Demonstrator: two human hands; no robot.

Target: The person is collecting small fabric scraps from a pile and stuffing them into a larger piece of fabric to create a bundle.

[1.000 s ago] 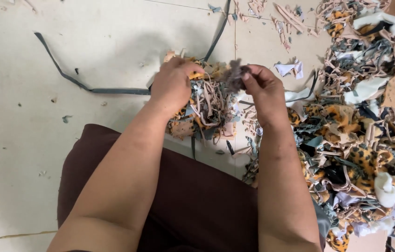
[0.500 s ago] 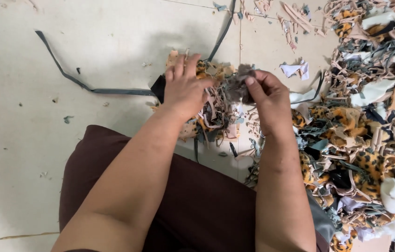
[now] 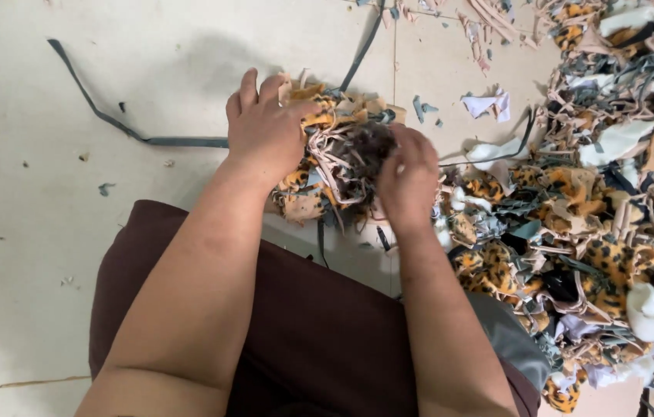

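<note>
Gathered so far, by the look of it: a small bundle of fabric scraps [image 3: 338, 158], pink strips tangled with leopard-print and grey bits, lying on the tiled floor [image 3: 149, 69] just ahead of a dark brown-clad lap [image 3: 311, 332]. Pressed on its left side by the left hand [image 3: 263, 130], fingers spread flat and palm down, pinning rather than gripping. Closed at its right side by the right hand [image 3: 406, 176], fingers curled into the tangle around a dark grey fuzzy tuft [image 3: 365, 147]; clenched on that tuft, apparently, though the fingertips are buried and the grasp cannot be confirmed.

Left to go, judging from the spread: nearly everything. A far larger heap of scraps [image 3: 597, 201] untouched to the right, touching the bundle's edge near the right wrist. A long dark grey strip [image 3: 110, 123] loose across the floor to the left, running toward the bundle.

Hard to make out: where the bundle ends and the heap begins; whatever lies under both palms; the heap's right and upper reaches, cut off by the frame; small crumbs of cloth scattered on the tiles, too tiny to identify.
</note>
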